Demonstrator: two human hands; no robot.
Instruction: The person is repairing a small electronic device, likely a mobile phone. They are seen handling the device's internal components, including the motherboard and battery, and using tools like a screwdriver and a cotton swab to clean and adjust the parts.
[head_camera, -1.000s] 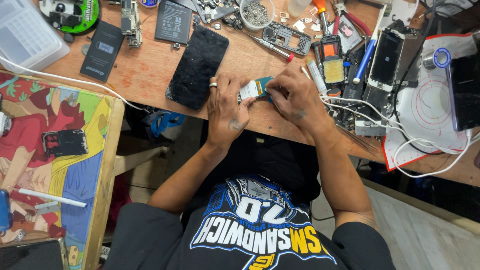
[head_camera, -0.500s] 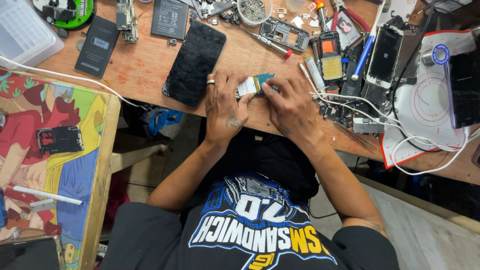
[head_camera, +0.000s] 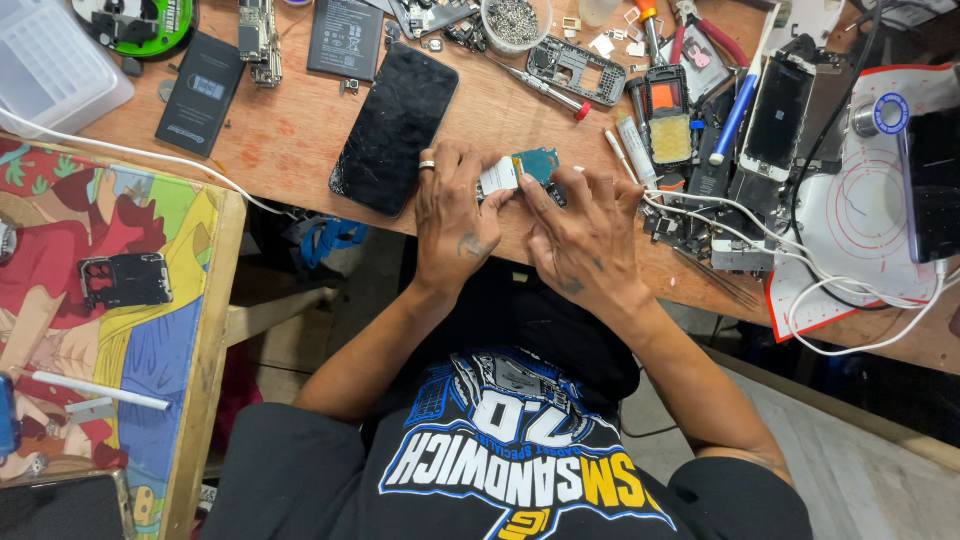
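Compared with a moment ago, little is changed: the small board (head_camera: 527, 170) is still pinched between both hands (head_camera: 455, 215) (head_camera: 585, 235) near the table's (head_camera: 300, 140) front edge.

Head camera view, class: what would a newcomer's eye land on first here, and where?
Both hands meet at the wooden workbench's near edge: the left hand and right hand pinch a small teal circuit board. Just left lies a black phone screen. A colourful cartoon-printed table fills the left side.
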